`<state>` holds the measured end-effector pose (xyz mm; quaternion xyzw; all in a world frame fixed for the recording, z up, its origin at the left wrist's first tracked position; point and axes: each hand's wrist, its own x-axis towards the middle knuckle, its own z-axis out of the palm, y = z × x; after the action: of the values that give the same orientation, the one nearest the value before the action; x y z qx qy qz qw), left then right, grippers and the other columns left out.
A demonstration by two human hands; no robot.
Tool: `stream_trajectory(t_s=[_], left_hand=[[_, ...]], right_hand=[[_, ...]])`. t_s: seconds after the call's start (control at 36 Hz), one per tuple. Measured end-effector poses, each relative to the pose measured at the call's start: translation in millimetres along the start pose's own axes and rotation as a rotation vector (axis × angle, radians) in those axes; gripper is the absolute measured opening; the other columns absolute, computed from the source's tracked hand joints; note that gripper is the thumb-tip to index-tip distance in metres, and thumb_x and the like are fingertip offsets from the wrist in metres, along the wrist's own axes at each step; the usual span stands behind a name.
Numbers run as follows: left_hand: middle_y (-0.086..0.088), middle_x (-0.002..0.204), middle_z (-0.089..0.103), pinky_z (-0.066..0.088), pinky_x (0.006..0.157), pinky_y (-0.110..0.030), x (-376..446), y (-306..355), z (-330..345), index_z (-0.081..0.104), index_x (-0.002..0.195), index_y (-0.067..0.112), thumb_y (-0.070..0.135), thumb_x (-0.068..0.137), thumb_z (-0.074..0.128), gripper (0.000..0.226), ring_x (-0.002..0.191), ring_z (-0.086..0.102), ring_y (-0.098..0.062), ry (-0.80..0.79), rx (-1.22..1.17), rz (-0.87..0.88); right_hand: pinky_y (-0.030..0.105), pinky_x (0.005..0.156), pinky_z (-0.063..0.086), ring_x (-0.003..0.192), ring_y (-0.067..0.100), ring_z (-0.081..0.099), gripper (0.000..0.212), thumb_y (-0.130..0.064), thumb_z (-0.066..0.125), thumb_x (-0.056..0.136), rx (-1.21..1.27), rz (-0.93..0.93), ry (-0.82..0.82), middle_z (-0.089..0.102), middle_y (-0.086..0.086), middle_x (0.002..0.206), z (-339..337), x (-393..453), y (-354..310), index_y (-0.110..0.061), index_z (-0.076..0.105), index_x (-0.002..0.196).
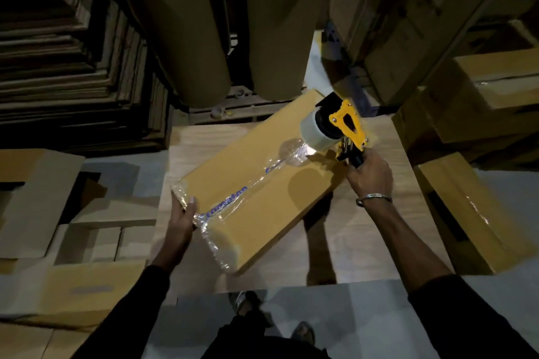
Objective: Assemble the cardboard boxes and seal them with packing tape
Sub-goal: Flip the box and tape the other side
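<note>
Feet in dark sandals [245,302] at the bottom edge, on pale floor, then my two dark-sleeved arms reaching forward. Left hand [182,217] grips the near-left corner of the long tan cardboard box [262,181], thumb on top, fingers wrapped under the edge. Box lies diagonal on the light plywood bench [364,230], closed, top face up. Right hand [369,173] is clamped round the black handle of the yellow tape dispenser [347,125]; clear tape roll [316,132] sits on it, mouth just over the far-right end of the box. Strip of clear packing tape with blue lettering [233,201] already runs along the top seam from the near-left end and wraps down over that end, wrinkled there.

Step in hand, my read: finishing the seam run and cutting off. Do it well: keep the left hand pinning the corner so the box can't swing, keep the dispenser low and flat, carry it past the far edge and down the end face, then tilt to bite the blade. Whether the tape has reached the far edge I can't quite tell, glare hides it.

Around: sealed tan boxes [466,213] right, flat folded cartons [38,201] left, big brown paper rolls [186,26] behind.
</note>
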<state>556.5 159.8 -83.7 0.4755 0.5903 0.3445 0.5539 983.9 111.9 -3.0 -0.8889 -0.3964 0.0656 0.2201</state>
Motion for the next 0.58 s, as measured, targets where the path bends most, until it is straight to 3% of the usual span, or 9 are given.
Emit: stream_trajectory(t_s=[0.06,0.11,0.19,0.22,0.28,0.36,0.5,0.58], left_hand=[[0.011,0.14,0.063,0.047,0.11,-0.063,17,1,-17,0.035,0.157,0.046,0.052,0.106,0.052,0.054,0.128,0.062,-0.021,-0.017,0.042,0.007],[0.008,0.146,0.061,0.043,0.114,-0.06,35,0,-31,0.039,0.156,0.044,0.053,0.106,0.05,0.051,0.135,0.058,-0.022,-0.023,0.08,0.017],[0.0,0.145,0.062,0.041,0.116,-0.058,51,15,-40,0.045,0.154,0.032,0.047,0.108,0.05,0.049,0.133,0.059,-0.025,-0.013,0.104,0.043],[-0.001,0.142,0.064,0.042,0.116,-0.055,55,20,-41,0.047,0.152,0.025,0.04,0.111,0.049,0.045,0.128,0.061,-0.022,-0.015,0.103,0.055],[-0.003,0.133,0.066,0.046,0.11,-0.046,64,28,-44,0.05,0.148,0.014,0.028,0.113,0.045,0.038,0.114,0.065,-0.009,-0.011,0.106,0.069],[-0.002,0.132,0.068,0.052,0.097,-0.033,80,35,-49,0.052,0.147,0.017,0.028,0.113,0.044,0.036,0.113,0.067,-0.007,-0.012,0.134,0.085],[0.001,0.136,0.067,0.05,0.102,-0.041,112,37,-64,0.051,0.148,0.03,0.046,0.111,0.047,0.041,0.122,0.065,-0.016,0.027,0.194,0.08],[-0.001,0.13,0.071,0.054,0.102,-0.051,134,36,-74,0.058,0.142,0.031,0.046,0.106,0.057,0.039,0.119,0.068,-0.024,0.058,0.208,0.052]], right_hand=[[0.045,0.072,0.049,0.096,0.046,0.063,0.025,-0.017,0.075,0.083,-0.053,-0.034,0.015,0.067,0.02,0.103,3,5,6,-0.009,0.065,0.106],[0.055,0.086,0.053,0.111,0.045,0.06,0.04,-0.016,0.077,0.08,-0.121,-0.067,0.016,0.064,0.018,0.118,8,12,15,-0.006,0.067,0.117],[0.064,0.104,0.044,0.138,0.042,0.045,0.062,-0.02,0.076,0.076,-0.202,-0.008,0.001,0.055,0.014,0.142,18,22,29,-0.008,0.058,0.135],[0.063,0.103,0.044,0.136,0.042,0.046,0.064,-0.022,0.073,0.075,-0.189,0.013,-0.007,0.055,0.013,0.141,20,24,32,-0.01,0.056,0.136],[0.051,0.086,0.052,0.113,0.043,0.058,0.051,-0.022,0.067,0.074,-0.1,0.065,-0.019,0.06,0.012,0.121,24,23,32,-0.011,0.06,0.124],[0.04,0.071,0.045,0.088,0.045,0.062,0.023,-0.011,0.068,0.079,-0.01,0.167,-0.041,0.065,0.019,0.098,28,11,24,-0.007,0.067,0.102],[0.047,0.073,0.052,0.088,0.045,0.063,0.022,-0.009,0.071,0.08,0.035,0.222,0.013,0.065,0.021,0.1,40,-24,10,-0.004,0.066,0.1],[0.043,0.069,0.049,0.084,0.044,0.063,0.022,-0.01,0.072,0.079,0.04,0.226,0.041,0.066,0.019,0.095,42,-50,8,-0.006,0.065,0.1]])
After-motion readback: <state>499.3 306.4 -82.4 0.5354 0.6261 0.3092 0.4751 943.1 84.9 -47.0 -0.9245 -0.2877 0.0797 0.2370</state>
